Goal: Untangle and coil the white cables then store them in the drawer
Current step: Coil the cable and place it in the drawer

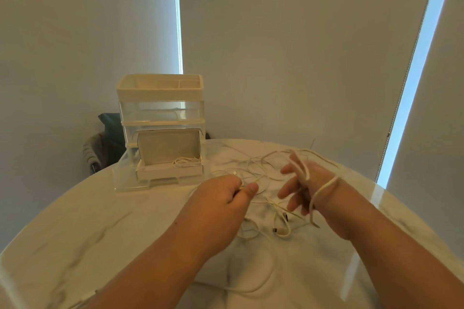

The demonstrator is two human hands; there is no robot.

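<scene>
White cable (326,184) wraps right hand (310,192); left hand (223,195) pinches another.

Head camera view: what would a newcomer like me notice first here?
A tangle of white cables sprawls over the marble table, one thick strand looped around the open right hand while the left hand pinches a thin one. Behind, to the left, a clear drawer unit stands with its bottom drawer pulled out, a coiled cable inside.

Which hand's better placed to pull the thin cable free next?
Left, likely: left hand pinches the thin cable by its end; right hand is open, a thicker cable looped around it.
</scene>
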